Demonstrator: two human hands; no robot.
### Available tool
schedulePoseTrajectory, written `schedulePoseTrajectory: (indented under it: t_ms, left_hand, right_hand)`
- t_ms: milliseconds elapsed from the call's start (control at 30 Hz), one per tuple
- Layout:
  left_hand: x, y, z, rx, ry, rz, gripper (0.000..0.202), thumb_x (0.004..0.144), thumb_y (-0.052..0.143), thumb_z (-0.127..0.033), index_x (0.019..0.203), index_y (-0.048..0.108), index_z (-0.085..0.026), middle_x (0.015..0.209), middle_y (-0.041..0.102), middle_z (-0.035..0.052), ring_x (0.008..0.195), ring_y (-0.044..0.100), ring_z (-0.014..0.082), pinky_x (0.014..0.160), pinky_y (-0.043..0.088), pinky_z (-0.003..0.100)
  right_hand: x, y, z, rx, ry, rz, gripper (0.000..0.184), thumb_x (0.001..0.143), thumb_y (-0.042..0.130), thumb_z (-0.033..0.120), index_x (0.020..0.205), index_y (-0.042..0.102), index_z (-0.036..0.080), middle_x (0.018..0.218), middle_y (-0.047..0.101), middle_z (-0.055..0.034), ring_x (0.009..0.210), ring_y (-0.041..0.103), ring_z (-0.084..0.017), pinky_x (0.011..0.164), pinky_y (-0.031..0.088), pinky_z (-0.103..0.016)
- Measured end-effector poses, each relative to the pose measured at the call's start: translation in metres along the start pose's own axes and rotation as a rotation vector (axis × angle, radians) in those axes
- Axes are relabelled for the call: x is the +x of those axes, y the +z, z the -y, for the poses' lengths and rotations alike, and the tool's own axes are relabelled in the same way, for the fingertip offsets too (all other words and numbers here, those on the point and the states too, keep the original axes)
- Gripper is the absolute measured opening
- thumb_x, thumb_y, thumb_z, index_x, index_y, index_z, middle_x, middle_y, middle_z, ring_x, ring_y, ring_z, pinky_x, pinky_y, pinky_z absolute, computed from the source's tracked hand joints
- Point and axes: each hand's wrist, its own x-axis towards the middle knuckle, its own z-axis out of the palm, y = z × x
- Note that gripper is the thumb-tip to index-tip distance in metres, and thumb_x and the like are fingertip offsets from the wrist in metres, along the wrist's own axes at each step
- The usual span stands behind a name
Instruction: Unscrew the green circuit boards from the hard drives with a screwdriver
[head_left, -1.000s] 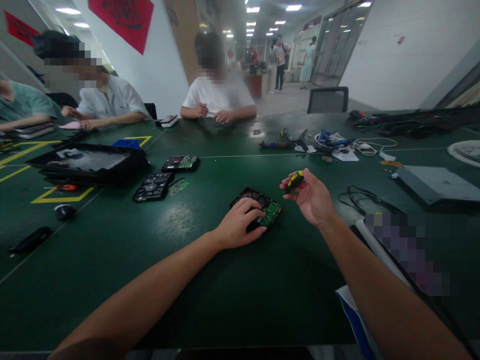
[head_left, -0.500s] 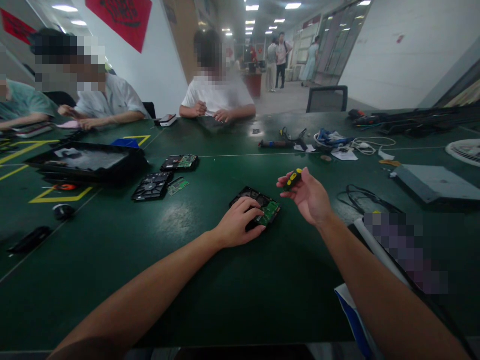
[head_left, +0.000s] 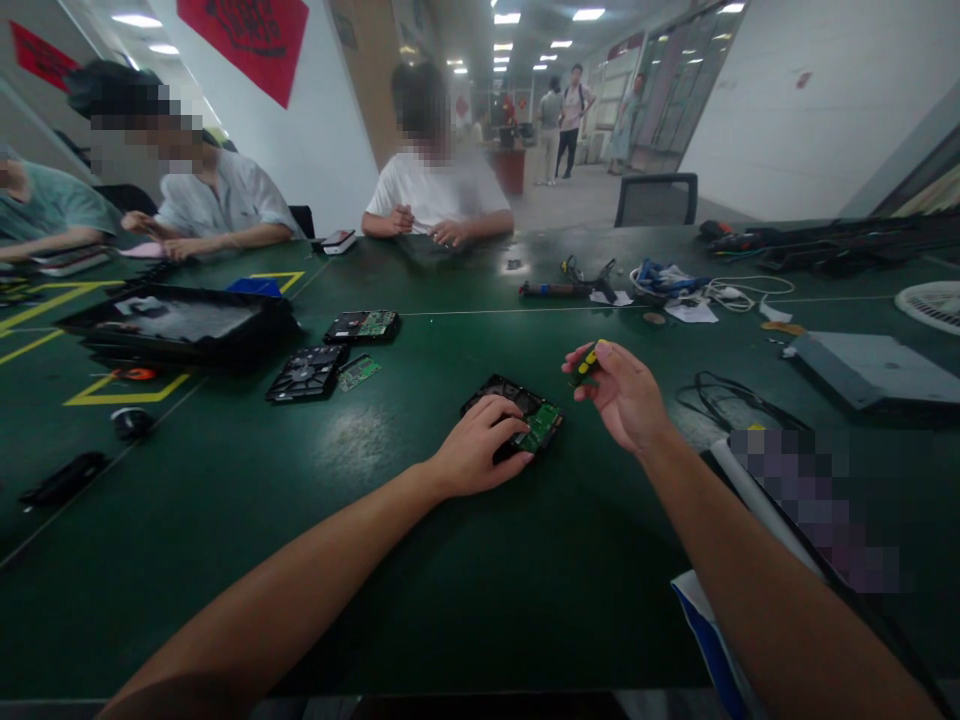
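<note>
A hard drive (head_left: 546, 424) with a green circuit board lies on the dark green table in front of me. My left hand (head_left: 480, 445) rests over its near left side, fingers curved across it and holding it down; they hide part of the drive. Just right of the drive, my right hand (head_left: 622, 398) is raised with its palm partly turned up. Between its thumb and fingers is a screwdriver (head_left: 588, 365) with a short black-and-yellow handle; I cannot make out its tip.
Two more hard drives (head_left: 307, 373) (head_left: 363, 325) and a loose circuit board (head_left: 359, 373) lie to the left, near a black tray (head_left: 180, 345). Right are a grey metal box (head_left: 877, 368) and black cables (head_left: 739, 400). A person (head_left: 442, 200) sits opposite.
The screwdriver has tilted in my right hand, and that hand has shifted slightly right and down. My left hand stays on the hard drive.
</note>
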Motion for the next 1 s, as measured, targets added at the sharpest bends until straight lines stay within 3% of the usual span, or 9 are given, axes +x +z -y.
schedulePoseTrajectory:
  t_ms: [233, 633, 833, 1000]
  left_hand:
    - [-0.0003, 0.0019, 0.0021, -0.011, 0.000, -0.009, 0.033, 0.095, 0.071, -0.037, 0.124, 0.066, -0.022, 0.125, 0.064, 0.0136, 0.124, 0.059, 0.0313, 0.106, 0.052, 0.055]
    - [-0.0004, 0.0015, 0.0021, 0.004, 0.008, -0.004, 0.031, 0.097, 0.069, -0.038, 0.123, 0.066, -0.021, 0.126, 0.063, 0.0135, 0.125, 0.058, 0.0306, 0.107, 0.052, 0.052]
    - [-0.0011, 0.0017, 0.0023, 0.006, 0.002, -0.004, 0.031, 0.097, 0.069, -0.038, 0.123, 0.065, -0.022, 0.127, 0.062, 0.0132, 0.125, 0.058, 0.0309, 0.106, 0.053, 0.053]
    - [-0.0011, 0.0018, 0.0024, 0.004, 0.010, -0.007, 0.032, 0.097, 0.070, -0.038, 0.123, 0.065, -0.021, 0.125, 0.063, 0.0138, 0.124, 0.058, 0.0308, 0.106, 0.052, 0.053]
  right_hand:
    - [0.0025, 0.0002, -0.0030, 0.071, 0.060, -0.018, 0.043, 0.092, 0.067, 0.066, 0.098, 0.074, 0.024, 0.095, 0.076, -0.0058, 0.088, 0.074, -0.021, 0.062, 0.061, -0.028]
    - [0.0007, -0.0009, -0.0004, -0.010, -0.024, -0.045, 0.023, 0.090, 0.076, 0.050, 0.096, 0.077, 0.027, 0.094, 0.073, -0.0030, 0.088, 0.069, -0.017, 0.058, 0.055, -0.024]
    - [0.0011, -0.0016, -0.0009, -0.004, 0.002, -0.022, 0.032, 0.091, 0.074, 0.056, 0.097, 0.073, 0.025, 0.100, 0.079, -0.0051, 0.094, 0.076, -0.021, 0.067, 0.062, -0.028]
    - [0.0028, -0.0022, -0.0027, 0.064, 0.025, -0.024, 0.040, 0.095, 0.065, 0.063, 0.102, 0.076, 0.024, 0.096, 0.077, -0.0059, 0.091, 0.073, -0.020, 0.063, 0.061, -0.028]
